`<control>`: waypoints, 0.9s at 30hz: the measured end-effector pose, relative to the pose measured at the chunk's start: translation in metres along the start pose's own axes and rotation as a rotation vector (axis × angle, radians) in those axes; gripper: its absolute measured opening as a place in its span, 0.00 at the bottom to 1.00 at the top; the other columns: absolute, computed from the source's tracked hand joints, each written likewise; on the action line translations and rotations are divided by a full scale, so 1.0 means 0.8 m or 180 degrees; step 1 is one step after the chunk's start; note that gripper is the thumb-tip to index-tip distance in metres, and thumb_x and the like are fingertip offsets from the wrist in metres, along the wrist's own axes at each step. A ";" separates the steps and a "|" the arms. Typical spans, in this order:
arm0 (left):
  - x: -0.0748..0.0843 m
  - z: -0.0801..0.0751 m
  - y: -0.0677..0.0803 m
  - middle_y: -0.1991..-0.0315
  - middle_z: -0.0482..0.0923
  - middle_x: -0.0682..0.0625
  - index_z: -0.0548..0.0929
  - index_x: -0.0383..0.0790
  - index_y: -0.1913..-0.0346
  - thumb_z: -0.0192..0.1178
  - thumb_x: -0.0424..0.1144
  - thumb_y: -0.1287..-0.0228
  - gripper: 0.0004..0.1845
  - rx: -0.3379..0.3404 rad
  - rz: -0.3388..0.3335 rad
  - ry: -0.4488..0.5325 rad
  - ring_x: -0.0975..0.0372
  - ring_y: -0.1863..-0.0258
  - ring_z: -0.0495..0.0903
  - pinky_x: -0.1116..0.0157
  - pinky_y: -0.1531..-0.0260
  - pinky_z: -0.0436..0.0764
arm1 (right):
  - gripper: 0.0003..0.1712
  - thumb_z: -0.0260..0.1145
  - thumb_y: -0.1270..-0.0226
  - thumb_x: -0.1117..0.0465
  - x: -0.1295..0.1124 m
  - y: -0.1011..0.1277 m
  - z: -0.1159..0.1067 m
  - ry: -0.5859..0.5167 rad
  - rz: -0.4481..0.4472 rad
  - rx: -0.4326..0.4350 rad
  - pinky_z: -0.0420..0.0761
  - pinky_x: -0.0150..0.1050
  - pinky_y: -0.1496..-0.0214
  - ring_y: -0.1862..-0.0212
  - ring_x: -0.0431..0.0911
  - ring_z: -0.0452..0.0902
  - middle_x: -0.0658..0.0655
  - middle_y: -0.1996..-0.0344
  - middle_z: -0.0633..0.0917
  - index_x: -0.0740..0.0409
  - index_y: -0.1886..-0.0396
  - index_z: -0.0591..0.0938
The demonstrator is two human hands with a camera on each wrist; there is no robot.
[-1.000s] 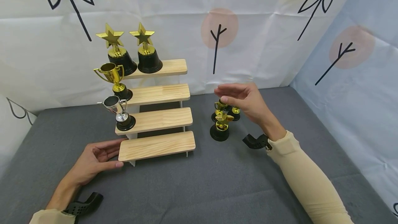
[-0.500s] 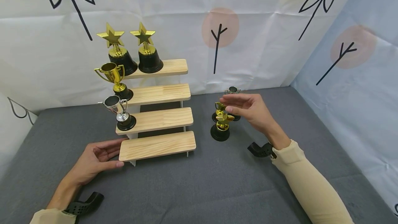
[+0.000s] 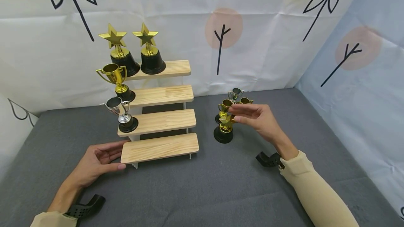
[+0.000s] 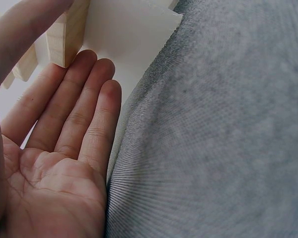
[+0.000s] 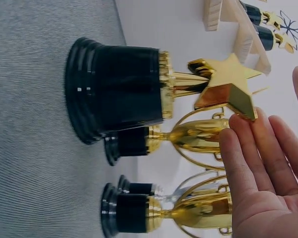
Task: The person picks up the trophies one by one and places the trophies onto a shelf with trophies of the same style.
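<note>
Head view shows the four-step wooden stand as the biggest piece on the grey cloth. Its boards look stiff and fairly light, so a nudge would probably shift it — the end of the lowest board seems a sound place to steady it. There the left hand rests, thumb near the front corner, its straight fingers not curled round the wood. Well apart from it, the right hand extends its fingers beside the front star trophy, clasping nothing; whether the fingertips touch the star cannot be told.

That trophy stands upright on the cloth, right of the stand. It looks like light, rigid plastic with a slick gold finish; the broad black base is likely the surest hold, the narrow neck the weakest part. Behind it, the nearer gold cup and the silver cup should handle alike — by base or bowl rather than the thin handles.

No brand, label or writing can be read: the backdrop carries only printed plants, and the trophy's visible base looks plain black.
</note>
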State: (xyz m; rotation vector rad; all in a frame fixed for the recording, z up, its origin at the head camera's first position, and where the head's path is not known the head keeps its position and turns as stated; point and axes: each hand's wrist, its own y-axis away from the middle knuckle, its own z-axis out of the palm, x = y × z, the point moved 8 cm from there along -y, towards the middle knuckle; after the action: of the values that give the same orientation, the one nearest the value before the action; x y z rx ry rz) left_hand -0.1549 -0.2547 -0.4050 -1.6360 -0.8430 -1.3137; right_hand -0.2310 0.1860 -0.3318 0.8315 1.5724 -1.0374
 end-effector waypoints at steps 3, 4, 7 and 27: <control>0.000 0.000 -0.001 0.38 0.80 0.55 0.69 0.15 0.35 0.66 0.10 0.50 0.35 0.0007 -0.0005 -0.0003 0.64 0.41 0.81 0.67 0.42 0.82 | 0.24 0.71 0.36 0.75 0.004 0.002 0.000 -0.0047 0.0016 0.0008 0.87 0.46 0.43 0.42 0.52 0.83 0.63 0.47 0.86 0.77 0.40 0.79; 0.000 0.000 -0.001 0.38 0.80 0.55 0.69 0.15 0.35 0.66 0.10 0.50 0.35 0.0009 -0.0005 -0.0003 0.64 0.41 0.81 0.67 0.42 0.82 | 0.25 0.71 0.36 0.75 0.006 0.002 0.001 -0.0077 0.0018 0.0001 0.86 0.47 0.43 0.43 0.51 0.83 0.63 0.46 0.86 0.77 0.40 0.78; 0.000 0.001 -0.001 0.38 0.80 0.55 0.69 0.14 0.35 0.66 0.10 0.50 0.35 0.0004 0.0003 0.0003 0.63 0.41 0.81 0.67 0.42 0.82 | 0.25 0.71 0.37 0.75 0.010 0.003 0.002 -0.0117 0.0060 0.0009 0.86 0.46 0.42 0.43 0.50 0.84 0.63 0.47 0.86 0.77 0.40 0.78; 0.000 0.000 0.000 0.37 0.79 0.53 0.68 0.14 0.35 0.65 0.08 0.51 0.36 -0.0016 0.0037 0.0091 0.62 0.41 0.81 0.66 0.42 0.83 | 0.26 0.72 0.37 0.73 0.046 0.003 0.012 0.0353 0.0452 -0.0042 0.88 0.39 0.47 0.47 0.44 0.85 0.69 0.39 0.80 0.73 0.39 0.79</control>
State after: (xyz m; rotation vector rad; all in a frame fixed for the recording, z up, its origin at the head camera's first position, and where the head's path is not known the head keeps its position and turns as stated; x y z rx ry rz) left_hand -0.1550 -0.2544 -0.4051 -1.6201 -0.8126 -1.3290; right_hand -0.2335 0.1787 -0.3690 0.9910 1.5861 -0.8911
